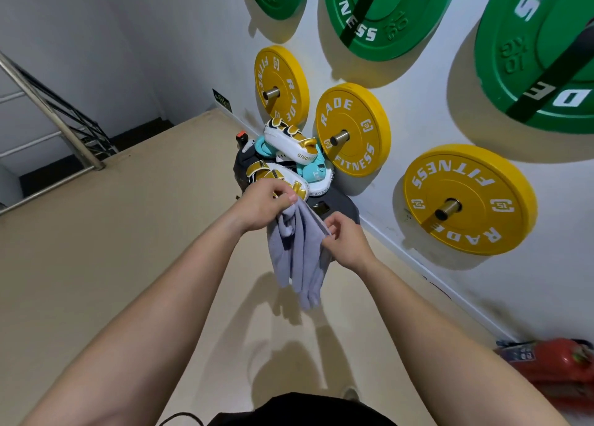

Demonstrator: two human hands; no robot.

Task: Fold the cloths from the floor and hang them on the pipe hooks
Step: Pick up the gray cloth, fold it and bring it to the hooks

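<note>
**A:** What is this room like?
**B:** It has a tan floor (128, 248) and a white wall (424, 110). Big yellow plates (352, 116) and green plates (395, 23) hang on the wall, each on a short metal pipe (448, 208).
**A:** Where is the cloth?
**B:** The grey cloth (299, 258) is up in the air, over the floor. It hangs down in loose folds between the two hands.
**A:** What do the hands do?
**B:** The left hand (266, 203) pinches the top of the cloth with thumb and fingers. The right hand (345, 239) pinches its side edge, a bit lower. The hands are close together but do not touch.
**A:** What else is there?
**B:** White and gold pads (289, 149) lie in a pile on the floor by the wall, past the hands. A red fire extinguisher (553, 367) lies by the wall on the right. A metal stair rail (48, 110) is far left.
</note>
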